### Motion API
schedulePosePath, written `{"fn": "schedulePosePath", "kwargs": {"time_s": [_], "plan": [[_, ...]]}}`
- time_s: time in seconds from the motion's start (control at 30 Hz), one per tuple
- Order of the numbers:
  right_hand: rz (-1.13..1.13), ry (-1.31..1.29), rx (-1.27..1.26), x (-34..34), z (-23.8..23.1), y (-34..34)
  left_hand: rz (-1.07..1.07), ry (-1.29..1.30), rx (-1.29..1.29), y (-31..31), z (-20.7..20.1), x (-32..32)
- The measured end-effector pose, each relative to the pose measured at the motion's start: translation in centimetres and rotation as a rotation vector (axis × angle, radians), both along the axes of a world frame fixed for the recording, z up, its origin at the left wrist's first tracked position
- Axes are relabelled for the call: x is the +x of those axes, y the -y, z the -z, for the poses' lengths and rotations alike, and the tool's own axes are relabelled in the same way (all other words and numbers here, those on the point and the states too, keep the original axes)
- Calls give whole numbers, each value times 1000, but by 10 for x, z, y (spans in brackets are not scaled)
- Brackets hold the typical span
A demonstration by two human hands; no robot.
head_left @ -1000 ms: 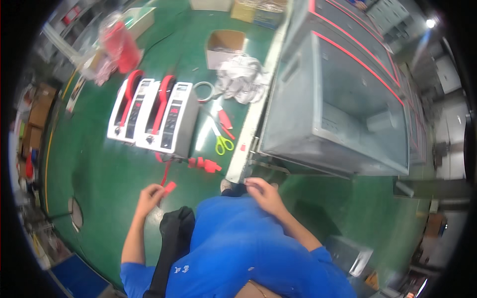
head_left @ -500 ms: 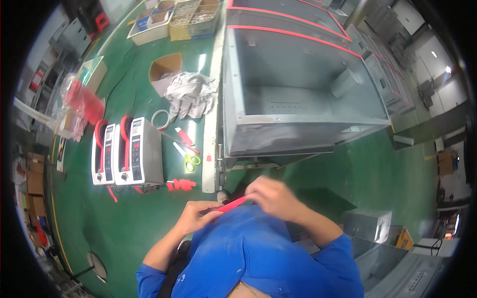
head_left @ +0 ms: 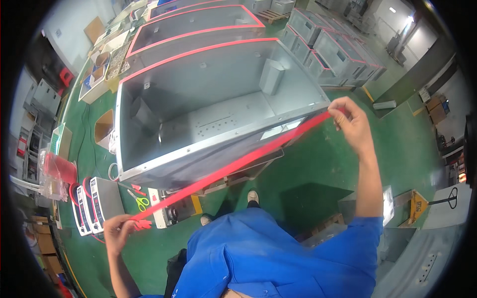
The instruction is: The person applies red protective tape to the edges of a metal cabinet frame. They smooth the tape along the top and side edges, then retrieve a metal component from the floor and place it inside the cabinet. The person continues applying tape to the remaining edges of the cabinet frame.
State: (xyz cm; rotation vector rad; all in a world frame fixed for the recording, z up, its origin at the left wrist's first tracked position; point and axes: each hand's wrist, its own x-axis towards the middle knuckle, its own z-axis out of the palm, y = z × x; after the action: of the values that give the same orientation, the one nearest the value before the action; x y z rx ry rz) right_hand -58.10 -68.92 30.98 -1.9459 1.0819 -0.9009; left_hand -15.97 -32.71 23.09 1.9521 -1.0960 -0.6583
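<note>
A long strip of red tape (head_left: 223, 170) stretches taut between my hands, in front of an open grey metal box (head_left: 198, 119). My left hand (head_left: 118, 232) pinches one end, low on the left beside the white tape dispensers (head_left: 97, 201). At the right, my right hand (head_left: 350, 121) grips the other end near the box's front right corner. The strip slants up to the right, running roughly along the near rim. Red tape lines the box's far edge; its near rim shows bare metal with small holes.
Green-handled scissors (head_left: 142, 202) and a tape roll (head_left: 113, 172) lie left of the box. More red-edged boxes (head_left: 196, 27) stand behind it, and others are stacked (head_left: 338, 52) at the far right. A yellow pallet jack (head_left: 417, 206) is at the right.
My hands have moved far apart, pulling the red tape out to full length between them. My view has turned, so the metal box now sits ahead and further left.
</note>
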Motion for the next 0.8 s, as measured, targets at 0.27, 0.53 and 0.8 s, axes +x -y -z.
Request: {"fn": "schedulePosePath", "kwargs": {"time_s": [0.27,0.53,0.8], "plan": [[-137,235,179,-30,1,86,-206,20,-273,67,-42,-25],[-273,123,348,-47,30,131,-320,-167,-262,83,-35,-29],[-313,122,364,-53,38,138,-479,-354,-365,85,-25,-19]]}}
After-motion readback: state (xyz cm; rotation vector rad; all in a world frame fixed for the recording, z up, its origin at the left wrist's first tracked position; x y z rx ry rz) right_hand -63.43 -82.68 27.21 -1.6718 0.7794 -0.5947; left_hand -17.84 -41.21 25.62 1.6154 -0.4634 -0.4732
